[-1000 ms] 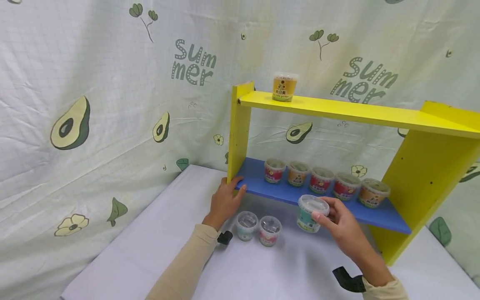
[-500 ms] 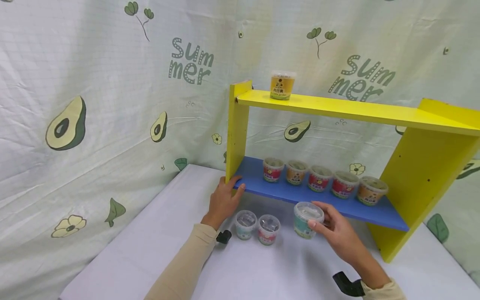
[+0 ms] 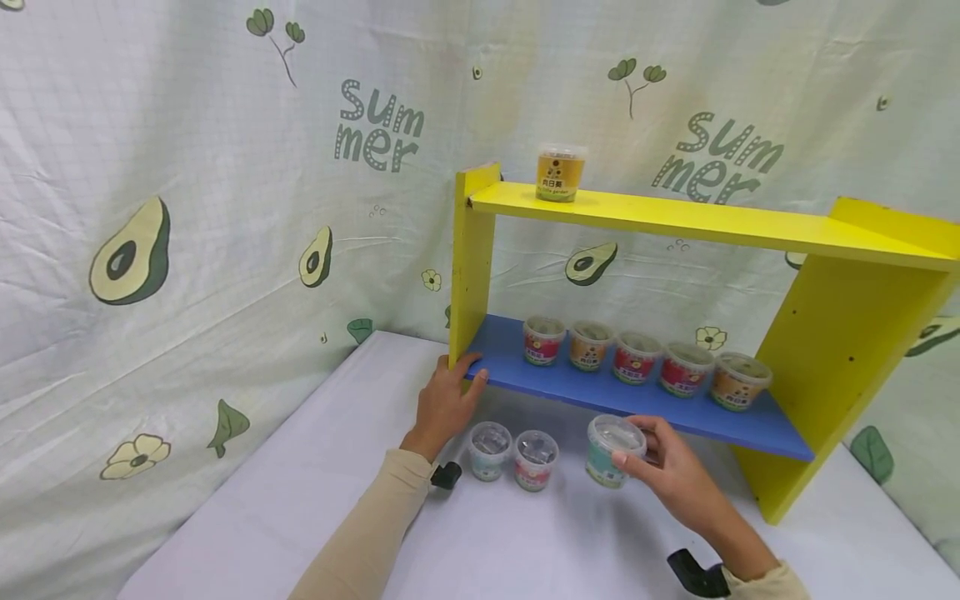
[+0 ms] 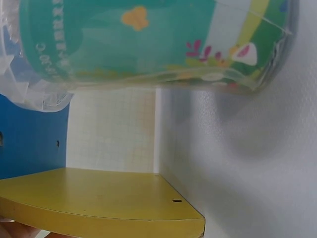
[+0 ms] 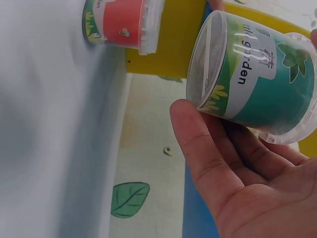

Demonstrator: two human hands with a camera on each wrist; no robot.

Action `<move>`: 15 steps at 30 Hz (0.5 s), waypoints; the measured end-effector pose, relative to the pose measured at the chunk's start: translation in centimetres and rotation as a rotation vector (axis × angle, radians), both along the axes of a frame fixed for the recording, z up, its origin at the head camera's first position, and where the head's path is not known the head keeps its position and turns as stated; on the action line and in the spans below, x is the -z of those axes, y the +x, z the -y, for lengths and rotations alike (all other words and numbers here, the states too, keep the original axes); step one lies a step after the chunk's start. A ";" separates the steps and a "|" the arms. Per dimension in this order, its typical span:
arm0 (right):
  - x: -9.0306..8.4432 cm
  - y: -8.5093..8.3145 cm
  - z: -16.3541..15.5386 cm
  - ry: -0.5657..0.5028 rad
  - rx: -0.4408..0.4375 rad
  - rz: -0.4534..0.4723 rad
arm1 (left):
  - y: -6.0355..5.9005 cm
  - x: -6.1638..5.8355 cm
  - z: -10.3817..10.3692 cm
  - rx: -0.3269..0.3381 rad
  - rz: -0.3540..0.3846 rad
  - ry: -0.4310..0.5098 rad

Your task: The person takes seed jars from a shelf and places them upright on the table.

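Holding a teal tub in the right hand, just above the bench in front of the shelf unit.

The fingers curl round the tub's side and clear lid, below the front edge of the blue shelf. The left hand rests with relaxed fingers on that shelf's left front corner, against the yellow side panel. Two small tubs stand on the bench between the hands; five more line the blue shelf, and one yellow tub stands on the top shelf.
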State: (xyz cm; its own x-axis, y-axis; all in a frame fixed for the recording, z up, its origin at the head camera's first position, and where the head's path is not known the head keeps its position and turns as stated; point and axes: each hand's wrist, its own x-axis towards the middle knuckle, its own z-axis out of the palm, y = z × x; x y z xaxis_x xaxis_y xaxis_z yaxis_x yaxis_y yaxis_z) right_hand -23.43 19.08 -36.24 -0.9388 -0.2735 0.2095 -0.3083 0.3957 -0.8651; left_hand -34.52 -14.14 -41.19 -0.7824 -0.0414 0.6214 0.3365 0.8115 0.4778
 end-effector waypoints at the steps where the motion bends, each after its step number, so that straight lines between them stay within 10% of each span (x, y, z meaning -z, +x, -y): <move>1: 0.1 0.0 0.0 -0.002 -0.001 0.008 | 0.0 0.0 0.0 0.000 0.003 0.000; 15: 1.4 -1.1 0.2 -0.002 0.057 0.070 | 0.0 0.0 0.1 0.010 -0.013 0.004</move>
State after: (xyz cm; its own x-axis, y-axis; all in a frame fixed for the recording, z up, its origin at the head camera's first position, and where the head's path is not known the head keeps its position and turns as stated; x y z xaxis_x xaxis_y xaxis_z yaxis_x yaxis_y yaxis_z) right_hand -24.51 18.83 -37.64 -0.9653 -0.2185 0.1430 -0.2237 0.4092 -0.8846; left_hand -34.50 -14.27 -41.19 -0.7743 -0.0364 0.6317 0.3506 0.8064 0.4763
